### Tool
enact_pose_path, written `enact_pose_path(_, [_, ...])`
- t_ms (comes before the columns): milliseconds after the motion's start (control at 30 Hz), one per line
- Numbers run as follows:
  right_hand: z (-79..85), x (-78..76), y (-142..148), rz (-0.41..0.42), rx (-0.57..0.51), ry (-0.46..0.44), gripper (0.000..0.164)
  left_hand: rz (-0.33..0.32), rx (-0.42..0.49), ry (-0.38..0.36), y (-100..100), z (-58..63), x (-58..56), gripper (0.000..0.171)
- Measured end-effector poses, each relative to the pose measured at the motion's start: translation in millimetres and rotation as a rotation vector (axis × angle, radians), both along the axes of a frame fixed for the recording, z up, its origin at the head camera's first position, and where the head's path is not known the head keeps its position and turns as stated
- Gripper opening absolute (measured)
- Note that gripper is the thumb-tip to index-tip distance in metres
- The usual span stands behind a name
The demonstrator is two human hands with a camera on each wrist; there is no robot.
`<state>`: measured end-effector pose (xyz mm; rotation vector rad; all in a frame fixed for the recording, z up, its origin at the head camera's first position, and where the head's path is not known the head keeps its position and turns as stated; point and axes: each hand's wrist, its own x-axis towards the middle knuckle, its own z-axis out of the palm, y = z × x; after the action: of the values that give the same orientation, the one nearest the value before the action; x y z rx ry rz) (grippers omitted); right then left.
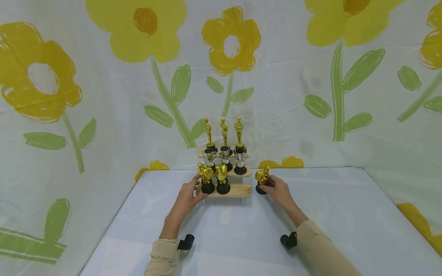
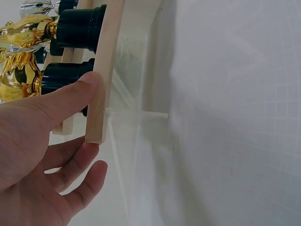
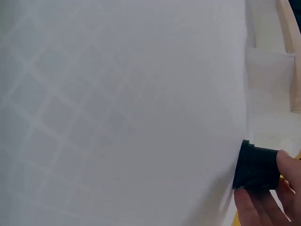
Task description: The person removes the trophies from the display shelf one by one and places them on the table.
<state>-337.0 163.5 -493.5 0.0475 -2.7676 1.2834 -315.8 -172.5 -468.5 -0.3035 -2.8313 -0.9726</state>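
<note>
My right hand (image 1: 279,191) grips a gold thumbs-up trophy (image 1: 262,177) to the right of a three-tier wooden stand (image 1: 239,189). Thumb and fingers lie around its black base (image 3: 257,167), right at the tabletop in the right wrist view. With my left hand (image 1: 186,196), I hold the left end of the stand's lowest board (image 2: 99,101). The thumb rests on it beside a trophy base, and the fingertips are at the board's end. Two more gold thumbs-up trophies, a left one (image 1: 207,174) and a middle one (image 1: 222,178), stand on that board.
Silver cup trophies (image 1: 225,153) line the middle tier, and gold figure statuettes (image 1: 224,128) the top tier. Clear supports (image 2: 155,114) hold up the lowest board. A white table (image 1: 228,245) carries the stand, with a flower-print cloth (image 1: 276,96) behind.
</note>
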Motion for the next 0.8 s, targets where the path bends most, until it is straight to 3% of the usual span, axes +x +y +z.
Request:
enact_pose_path(267, [1.9,-4.4,-1.9,-0.031,0.015,-0.062,0.051,0.000,-0.007,0.006,-0.7,-1.2,-0.4,0.081])
enact_pose_path(500, [3.4,-4.2,-1.4,-0.030,-0.016,-0.059,0.050,-0.013,0.008,0.029,-0.1,1.3,0.8,0.080])
enact_pose_path(800, [-2.8,-4.4,-2.0,-0.039,-0.018,-0.055,0.052,-0.006,0.007,-0.013,0.1,0.9,1.0,0.082])
